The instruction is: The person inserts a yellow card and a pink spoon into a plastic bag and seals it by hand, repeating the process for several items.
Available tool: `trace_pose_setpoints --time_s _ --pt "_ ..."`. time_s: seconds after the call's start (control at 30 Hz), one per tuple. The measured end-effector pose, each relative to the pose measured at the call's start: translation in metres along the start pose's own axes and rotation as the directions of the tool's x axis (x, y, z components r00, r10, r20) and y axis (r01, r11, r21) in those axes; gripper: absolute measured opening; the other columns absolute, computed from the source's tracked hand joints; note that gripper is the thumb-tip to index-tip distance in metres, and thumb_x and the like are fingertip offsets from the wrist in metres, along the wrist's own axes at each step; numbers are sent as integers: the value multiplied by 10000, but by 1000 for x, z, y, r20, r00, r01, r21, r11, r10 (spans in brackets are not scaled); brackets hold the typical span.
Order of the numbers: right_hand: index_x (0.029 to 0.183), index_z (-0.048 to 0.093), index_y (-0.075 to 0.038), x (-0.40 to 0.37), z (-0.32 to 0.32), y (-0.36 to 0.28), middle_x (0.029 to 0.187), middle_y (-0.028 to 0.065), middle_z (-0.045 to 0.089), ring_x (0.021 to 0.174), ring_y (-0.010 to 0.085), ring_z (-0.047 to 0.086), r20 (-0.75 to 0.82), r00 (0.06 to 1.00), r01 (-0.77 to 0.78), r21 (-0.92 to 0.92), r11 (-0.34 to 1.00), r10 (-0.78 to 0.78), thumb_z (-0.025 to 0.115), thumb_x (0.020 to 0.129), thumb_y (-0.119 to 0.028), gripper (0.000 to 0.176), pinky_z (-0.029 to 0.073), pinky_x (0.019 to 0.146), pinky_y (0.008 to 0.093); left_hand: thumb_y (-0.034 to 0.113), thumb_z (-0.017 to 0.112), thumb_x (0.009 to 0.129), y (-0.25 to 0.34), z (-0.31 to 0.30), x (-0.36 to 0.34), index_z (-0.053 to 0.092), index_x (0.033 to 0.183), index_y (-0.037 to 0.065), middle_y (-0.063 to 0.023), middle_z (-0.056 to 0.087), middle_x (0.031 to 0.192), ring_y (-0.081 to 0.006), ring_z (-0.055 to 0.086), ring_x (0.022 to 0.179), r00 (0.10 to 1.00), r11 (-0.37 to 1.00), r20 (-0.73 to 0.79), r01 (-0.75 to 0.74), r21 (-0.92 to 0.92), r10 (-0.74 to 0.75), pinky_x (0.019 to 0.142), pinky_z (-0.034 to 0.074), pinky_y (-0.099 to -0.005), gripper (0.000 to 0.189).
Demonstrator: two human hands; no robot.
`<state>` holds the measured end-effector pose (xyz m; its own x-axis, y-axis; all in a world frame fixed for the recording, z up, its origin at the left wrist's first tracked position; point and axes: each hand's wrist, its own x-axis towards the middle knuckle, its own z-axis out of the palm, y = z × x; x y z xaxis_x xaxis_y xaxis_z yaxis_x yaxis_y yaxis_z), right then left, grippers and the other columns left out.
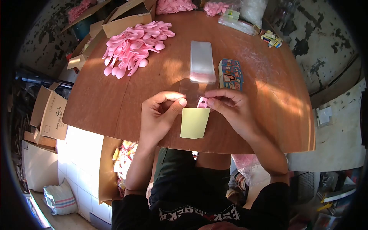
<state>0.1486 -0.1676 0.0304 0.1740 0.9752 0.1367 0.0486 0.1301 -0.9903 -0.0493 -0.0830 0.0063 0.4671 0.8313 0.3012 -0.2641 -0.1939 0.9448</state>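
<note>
My left hand [163, 111] pinches the left edge of a clear plastic bag [191, 89] near the table's front. On the bag's other side, my right hand [230, 107] has thumb and fingers pressed together at its right edge. Between the hands, the end of a pink item [202, 102] with a dark hole shows above a yellow card [194, 123]. The rest of the pink item is hidden. Beyond the hands lies a stack of clear bags [202, 61], with a blue patterned box [230, 74] to its right.
Pink spoons [134, 46] are heaped at the back left of the brown table [103, 103], before an open cardboard box [128, 22]. Small yellow and white packets [271, 39] lie at the back right. Another cardboard box [53, 113] stands left of the table.
</note>
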Motion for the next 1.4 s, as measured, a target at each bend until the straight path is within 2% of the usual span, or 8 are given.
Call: trace_pose_setpoints --time_s 0.33,0.5,0.8,0.93,1.03,1.27,1.33,1.4 --pt "1046 695 43 1 -1 8 1028 105 714 947 144 678 40 998 49 -8 999 -49 665 903 -1 153 559 856 256 14 711 876 -1 -15 -2 711 1042 0 -58 723 956 -84 649 846 997 998 58 47 -46 -45 746 511 -226 167" --pt "983 732 -5 5 -5 10 987 87 721 899 110 671 181 948 279 -77 957 -262 649 886 54 142 522 755 211 24 683 901 1 -19 -2 713 1053 -2 -69 726 963 -92 657 844 993 999 107 45 -9 -43 749 520 -233 157" --pt "992 724 -15 2 -5 6 990 79 728 889 81 664 203 955 255 -183 949 -218 610 886 78 182 506 735 198 -26 627 921 -2 -23 -3 717 1039 -13 -74 726 933 -100 658 845 991 1000 133 -31 -6 31 762 516 -242 149" --pt "1000 719 -13 1 -4 4 996 88 728 902 115 681 226 947 274 -189 943 -229 590 884 87 200 521 757 223 -52 606 917 0 -22 -4 714 1005 -21 -71 721 928 -106 656 858 992 999 120 -25 -27 28 785 510 -245 143" --pt "989 714 -8 2 -4 5 996 101 724 903 165 697 253 902 408 -235 882 -350 585 882 85 192 536 769 253 -38 608 922 0 -23 -4 708 1001 -29 -70 719 927 -110 656 858 993 998 115 -30 -62 37 788 510 -245 128" --pt "972 683 11 2 1 4 980 119 707 911 192 701 275 859 496 -241 834 -431 704 827 51 152 558 784 278 -53 651 896 3 -20 -6 687 1036 -36 -88 714 932 -108 664 861 989 992 145 -4 -125 22 775 518 -236 146" --pt "964 674 14 2 3 6 979 121 699 914 187 699 279 856 504 -266 822 -435 739 805 44 174 566 788 279 -51 689 866 3 -21 -5 673 1043 -42 -103 712 915 -118 665 838 994 998 99 41 39 -45 745 513 -233 177" --pt "949 659 22 1 3 13 983 116 676 925 175 692 220 908 394 -155 906 -357 774 778 39 207 579 790 279 -49 699 859 0 -21 -4 649 1102 -37 -90 708 911 -111 661 841 995 1000 96 16 20 -18 751 513 -232 248"
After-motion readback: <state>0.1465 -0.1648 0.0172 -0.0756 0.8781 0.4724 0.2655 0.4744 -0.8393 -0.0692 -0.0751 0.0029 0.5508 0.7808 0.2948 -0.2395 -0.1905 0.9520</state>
